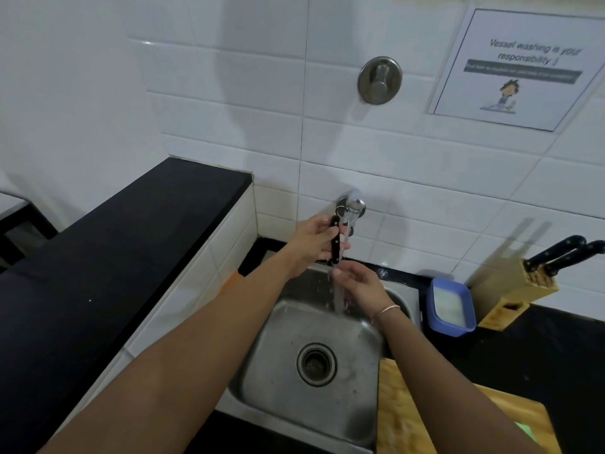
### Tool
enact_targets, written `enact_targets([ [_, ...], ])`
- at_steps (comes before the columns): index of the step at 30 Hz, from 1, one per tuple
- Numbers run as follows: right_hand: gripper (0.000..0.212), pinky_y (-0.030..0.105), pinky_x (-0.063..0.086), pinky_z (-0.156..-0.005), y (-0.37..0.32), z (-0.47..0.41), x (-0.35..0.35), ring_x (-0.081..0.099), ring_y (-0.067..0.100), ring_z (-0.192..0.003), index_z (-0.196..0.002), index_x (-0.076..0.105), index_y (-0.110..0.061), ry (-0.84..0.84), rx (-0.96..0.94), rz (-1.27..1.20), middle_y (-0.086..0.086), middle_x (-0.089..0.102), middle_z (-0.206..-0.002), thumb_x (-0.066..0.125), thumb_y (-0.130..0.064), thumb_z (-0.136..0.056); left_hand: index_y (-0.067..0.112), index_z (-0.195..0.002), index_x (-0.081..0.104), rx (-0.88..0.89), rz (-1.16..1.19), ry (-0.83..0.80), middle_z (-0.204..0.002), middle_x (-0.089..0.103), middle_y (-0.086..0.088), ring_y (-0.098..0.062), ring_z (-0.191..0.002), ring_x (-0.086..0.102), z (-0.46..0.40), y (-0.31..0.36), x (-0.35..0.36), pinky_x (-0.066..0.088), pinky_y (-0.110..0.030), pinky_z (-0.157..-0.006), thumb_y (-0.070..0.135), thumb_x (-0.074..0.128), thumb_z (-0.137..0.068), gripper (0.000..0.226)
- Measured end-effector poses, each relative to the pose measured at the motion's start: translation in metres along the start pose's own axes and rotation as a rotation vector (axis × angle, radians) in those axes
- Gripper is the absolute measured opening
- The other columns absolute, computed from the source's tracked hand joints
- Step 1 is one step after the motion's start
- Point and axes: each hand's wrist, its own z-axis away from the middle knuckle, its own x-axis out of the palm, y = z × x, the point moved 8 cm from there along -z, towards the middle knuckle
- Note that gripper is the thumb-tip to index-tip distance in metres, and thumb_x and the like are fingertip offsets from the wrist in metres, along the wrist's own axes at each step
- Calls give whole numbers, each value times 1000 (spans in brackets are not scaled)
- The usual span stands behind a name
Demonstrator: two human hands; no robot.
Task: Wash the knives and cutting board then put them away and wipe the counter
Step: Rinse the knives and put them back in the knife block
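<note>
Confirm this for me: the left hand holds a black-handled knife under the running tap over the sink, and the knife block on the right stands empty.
Not quite. The head view shows the knife block is not empty: two black knife handles stick out of it. The rest holds: the left hand holds the black-handled knife under the running tap over the sink.

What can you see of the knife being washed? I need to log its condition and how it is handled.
The knife has a black handle, held roughly upright just below the wall tap, in or right beside the running stream over the steel sink. The left hand grips the handle with curled fingers. The blade points down and is mostly hidden by water and the right hand, whose fingers curl at it, apparently rubbing it. Its edge and cleanliness cannot be judged.
</note>
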Motion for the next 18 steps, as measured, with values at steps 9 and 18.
enact_targets([
  [9,26,25,49,-65,-6,1,-2,50,11,-58,-69,57,-8,200,-88,119,3,56,-63,71,-5,-90,-1,-122,65,23,-110,-320,-123,70,-19,-33,-115,68,17,-2,25,56,-41,-98,-2,59,-99,24],
  [18,17,24,49,-71,-16,-5,1,52,8,-66,-94,63,-19,211,-130,202,-3,58,-76,75,-9,-87,2,-112,70,47,-128,73,-97,74,-12,-20,-91,70,-1,-2,-4,61,-25,-74,7,72,-93,20],
])
